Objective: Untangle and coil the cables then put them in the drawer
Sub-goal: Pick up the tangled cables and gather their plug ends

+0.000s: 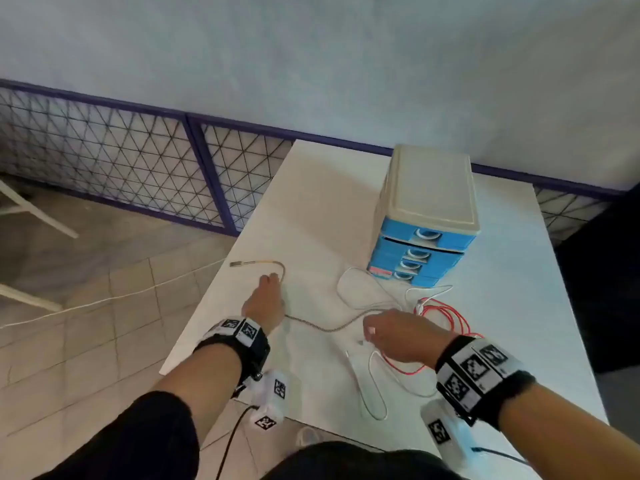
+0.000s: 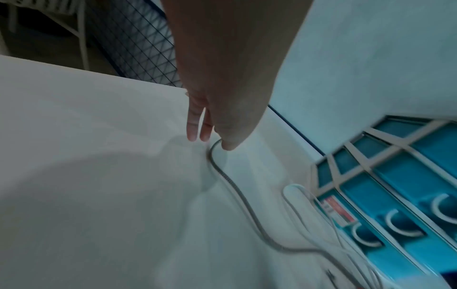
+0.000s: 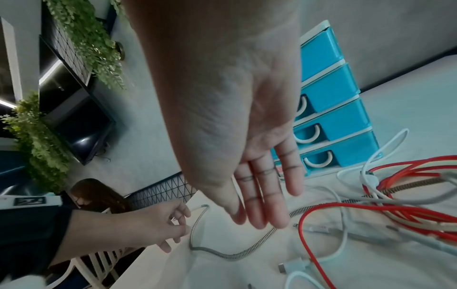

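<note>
A braided grey cable (image 1: 329,329) (image 2: 237,193) (image 3: 247,252) lies across the white table (image 1: 311,209); its yellowish end with a metal plug (image 1: 237,263) points at the left edge. My left hand (image 1: 273,278) (image 2: 210,140) (image 3: 183,221) pinches this cable near that end. My right hand (image 1: 372,332) (image 3: 259,221) hovers open, fingers straight, just over the braided cable's middle. To its right, a red cable (image 1: 450,317) (image 3: 304,234) and white cables (image 1: 349,296) (image 3: 343,240) lie tangled. Behind them stands a small blue drawer unit (image 1: 429,202) (image 2: 395,195) (image 3: 331,109).
The table's left edge runs close to my left hand, with tiled floor below. A white cord (image 1: 104,301) trails over the floor. A wire-mesh fence (image 1: 138,161) stands behind the table. Another person (image 3: 94,193) sits beyond the table's left side.
</note>
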Demonstrator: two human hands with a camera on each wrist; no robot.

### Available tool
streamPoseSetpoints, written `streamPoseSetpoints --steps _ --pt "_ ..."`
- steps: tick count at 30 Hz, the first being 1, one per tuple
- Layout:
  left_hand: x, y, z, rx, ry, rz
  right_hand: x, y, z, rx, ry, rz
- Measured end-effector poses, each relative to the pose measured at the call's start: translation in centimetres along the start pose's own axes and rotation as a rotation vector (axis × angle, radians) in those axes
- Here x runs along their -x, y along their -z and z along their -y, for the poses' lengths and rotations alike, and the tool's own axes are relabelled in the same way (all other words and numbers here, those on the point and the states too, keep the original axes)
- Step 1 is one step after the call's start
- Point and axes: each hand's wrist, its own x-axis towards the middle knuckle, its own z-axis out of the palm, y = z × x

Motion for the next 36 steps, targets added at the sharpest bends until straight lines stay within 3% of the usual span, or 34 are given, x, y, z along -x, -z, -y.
streamPoseSetpoints --steps 3,6,10,12,16,18,21,26,28,32,36 --pt "-2.0 0.2 0.0 0.017 0.119 -0.047 -0.5 0.4 -0.3 -0.017 -0.019 -0.034" --pt "-3.7 -0.3 0.9 -0.001 0.167 0.029 -0.3 1.2 -0.8 -0.034 -0.068 -0.035" --pt "-4.2 -0.3 0.8 0.034 0.063 0.097 -0.2 1.9 -2.2 -0.147 -0.100 -0.080" --pt "-3.5 0.5 -1.1 0.166 -0.052 0.141 -0.5 2.3 -2.7 -0.241 -0.119 -0.103" --pt "-0.4 2.4 -7.0 0.483 -0.312 0.218 -1.9 2.9 -2.6 -0.706 -0.225 -0.254" --pt "1.5 3.2 -10.2 0.642 -0.362 0.271 -2.4 3.5 -2.2 -0.983 -0.262 -0.196" --pt "3.6 4.2 -13.4 0.746 -0.462 0.349 -2.4 4.4 -2.0 -1.437 -0.108 -0.157" --pt "5.3 4.7 -14.9 0.745 -0.565 0.429 -1.5 7.2 -2.5 -1.689 -0.126 -0.426" --pt "5.5 4.2 -14.8 0.741 -0.571 0.453 -1.0 8.1 -3.3 -1.805 -0.093 -0.456" --pt "5.5 2.7 -14.3 0.619 -0.631 0.526 0.6 9.2 -4.9 -1.764 -0.082 -0.498" --pt "5.8 1.3 -15.0 0.500 -0.693 0.586 2.4 10.1 -6.2 -1.687 -0.045 -0.631"
